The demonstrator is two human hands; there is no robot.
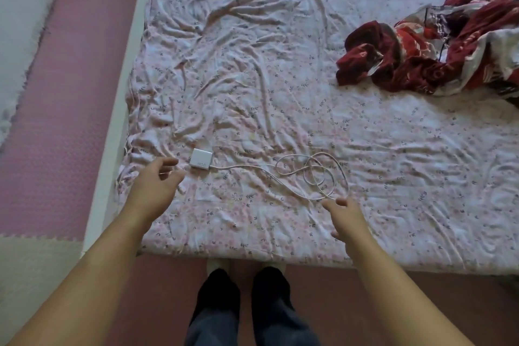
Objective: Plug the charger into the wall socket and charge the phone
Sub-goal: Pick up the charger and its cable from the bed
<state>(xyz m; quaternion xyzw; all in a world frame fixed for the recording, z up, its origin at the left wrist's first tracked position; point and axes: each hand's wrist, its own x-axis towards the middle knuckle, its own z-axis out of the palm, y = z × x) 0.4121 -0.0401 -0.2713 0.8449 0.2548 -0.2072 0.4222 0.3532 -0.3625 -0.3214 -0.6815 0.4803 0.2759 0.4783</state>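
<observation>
The bed [280,78] is offering wide open sheet across its middle and far left, nothing but wrinkles lying there. A white charger block [200,159] is sitting near the bed's left edge toward the near corner, and the left hand [157,182] is hovering just beside it, fingers spread, with bare sheet between them. The cable [311,174] is trailing right from the block and lying in loose overlapping loops near the near edge, right in front of the right hand [346,215]. A crumpled red cloth [421,48] is taking up the far right side, well apart from both hands.
</observation>
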